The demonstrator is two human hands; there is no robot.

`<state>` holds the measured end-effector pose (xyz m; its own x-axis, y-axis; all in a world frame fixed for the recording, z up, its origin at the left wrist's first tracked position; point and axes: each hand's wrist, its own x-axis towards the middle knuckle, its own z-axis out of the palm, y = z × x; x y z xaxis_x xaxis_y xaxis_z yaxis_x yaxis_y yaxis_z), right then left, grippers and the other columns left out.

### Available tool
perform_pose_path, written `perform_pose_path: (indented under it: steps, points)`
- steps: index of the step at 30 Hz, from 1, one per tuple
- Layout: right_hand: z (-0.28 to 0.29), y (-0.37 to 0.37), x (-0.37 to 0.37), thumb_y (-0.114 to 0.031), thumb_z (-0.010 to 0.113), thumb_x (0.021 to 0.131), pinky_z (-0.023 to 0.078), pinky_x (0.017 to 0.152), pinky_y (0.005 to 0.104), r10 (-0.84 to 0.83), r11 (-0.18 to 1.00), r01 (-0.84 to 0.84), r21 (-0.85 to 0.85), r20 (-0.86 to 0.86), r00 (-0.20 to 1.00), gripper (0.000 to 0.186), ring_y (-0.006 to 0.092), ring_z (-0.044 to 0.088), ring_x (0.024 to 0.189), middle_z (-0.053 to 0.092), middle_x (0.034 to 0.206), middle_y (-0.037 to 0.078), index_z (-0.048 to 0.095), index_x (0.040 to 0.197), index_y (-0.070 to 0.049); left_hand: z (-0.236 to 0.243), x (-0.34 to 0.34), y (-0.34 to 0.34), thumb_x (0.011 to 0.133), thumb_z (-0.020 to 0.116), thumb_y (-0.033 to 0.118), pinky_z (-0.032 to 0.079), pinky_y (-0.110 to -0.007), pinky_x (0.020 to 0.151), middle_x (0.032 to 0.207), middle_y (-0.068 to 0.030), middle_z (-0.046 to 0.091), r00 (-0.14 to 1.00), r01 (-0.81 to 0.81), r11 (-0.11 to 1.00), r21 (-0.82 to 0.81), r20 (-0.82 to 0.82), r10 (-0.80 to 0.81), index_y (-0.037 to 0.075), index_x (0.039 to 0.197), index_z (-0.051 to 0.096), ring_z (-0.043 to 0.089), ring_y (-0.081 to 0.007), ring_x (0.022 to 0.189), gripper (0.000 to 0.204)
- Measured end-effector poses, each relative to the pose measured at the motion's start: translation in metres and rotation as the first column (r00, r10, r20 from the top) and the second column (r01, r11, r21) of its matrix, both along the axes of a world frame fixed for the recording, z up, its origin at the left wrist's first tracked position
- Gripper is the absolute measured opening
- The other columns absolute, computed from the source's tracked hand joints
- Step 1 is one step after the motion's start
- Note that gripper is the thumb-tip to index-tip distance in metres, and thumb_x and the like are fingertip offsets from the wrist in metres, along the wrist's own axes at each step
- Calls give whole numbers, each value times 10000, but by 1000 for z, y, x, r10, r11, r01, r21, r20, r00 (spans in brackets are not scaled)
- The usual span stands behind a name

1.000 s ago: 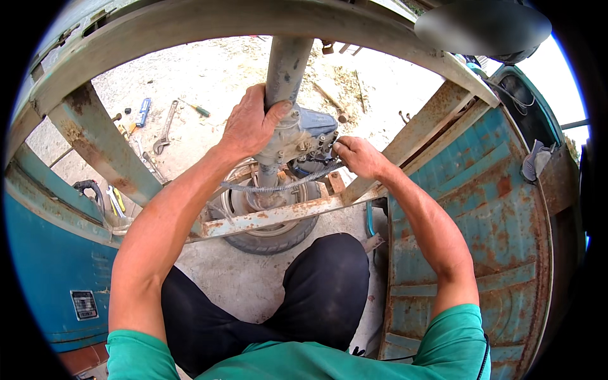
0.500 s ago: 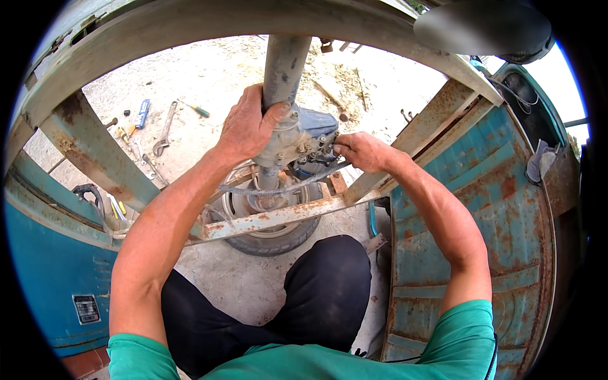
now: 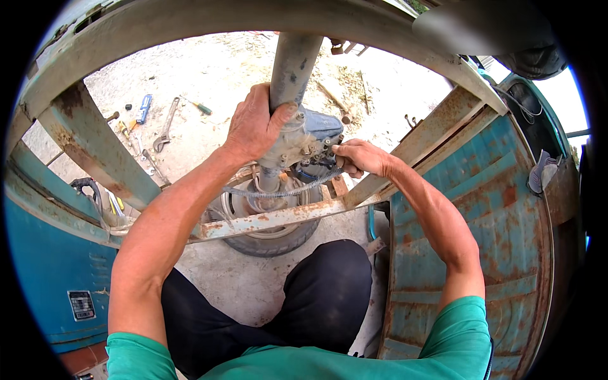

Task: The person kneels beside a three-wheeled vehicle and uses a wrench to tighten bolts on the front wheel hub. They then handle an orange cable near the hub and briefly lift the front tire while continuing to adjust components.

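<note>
My left hand [image 3: 256,126] grips the upright grey axle tube [image 3: 292,60] where it joins the differential housing [image 3: 291,142], thumb across the metal. My right hand [image 3: 358,156] is at the housing's right side, thumb and index finger pinched on a small bolt or fitting [image 3: 332,149] among several bolts, the other fingers curled. A grey corrugated hose [image 3: 291,189] runs below both hands. Beneath the housing a wheel with a black tyre [image 3: 268,246] lies on the concrete, partly behind a rusty crossbar [image 3: 266,221].
Rusty frame rails [image 3: 120,161] surround the opening. Beyond them lie an adjustable wrench [image 3: 166,130], a screwdriver [image 3: 203,109] and several other tools. A blue metal panel [image 3: 57,272] stands at left, a rusted turquoise sheet [image 3: 462,253] at right. My bent knee [image 3: 326,282] is below the crossbar.
The view has shifted slightly. My left hand stays on the housing. My right fingers have moved a little among the bolts, the lower fingers curling beneath the hand.
</note>
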<state>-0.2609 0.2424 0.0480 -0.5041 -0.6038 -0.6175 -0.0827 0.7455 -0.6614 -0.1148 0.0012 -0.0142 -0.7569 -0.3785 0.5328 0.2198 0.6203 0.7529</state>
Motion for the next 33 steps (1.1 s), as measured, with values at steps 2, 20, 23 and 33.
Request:
perform_pose_path:
  steps: [2, 20, 23, 33]
  points:
    - [-10, 4, 1, -311, 486, 1077, 204, 454, 288, -120, 988, 127, -91, 80, 990, 376, 75, 246, 494, 316, 592, -73, 506, 765, -102, -2, -2, -1, 1022, 456, 616, 487, -470, 855, 1038, -226, 607, 999, -34, 999, -26, -30, 33, -21, 1235, 471, 631, -373, 965, 673]
    - [-52, -63, 59, -230, 437, 1016, 217, 419, 296, -890, 373, 875, -309, 145, 431, 188, 100, 313, 453, 389, 609, -45, 478, 845, -164, -2, -6, 8, 1021, 511, 536, 472, -515, 822, 1064, -223, 595, 972, -200, 977, -71, -136, 189, -17, 1234, 509, 616, -412, 929, 593]
    - [-49, -59, 61, -249, 431, 1032, 229, 428, 294, -869, 399, 874, -277, 192, 457, 197, 101, 316, 467, 376, 606, -50, 479, 860, -167, -6, -5, 10, 1021, 507, 545, 476, -516, 826, 1077, -230, 594, 976, -188, 980, -69, -122, 179, -20, 1243, 504, 621, -415, 945, 607]
    - [-8, -47, 84, -313, 454, 1058, 285, 473, 283, -598, 766, 510, -391, -141, 789, 314, 99, 366, 513, 431, 636, -26, 539, 848, -96, -5, 0, 3, 1004, 453, 653, 492, -497, 855, 1100, -238, 599, 991, -134, 989, -68, -38, 132, -19, 1260, 495, 637, -397, 993, 720]
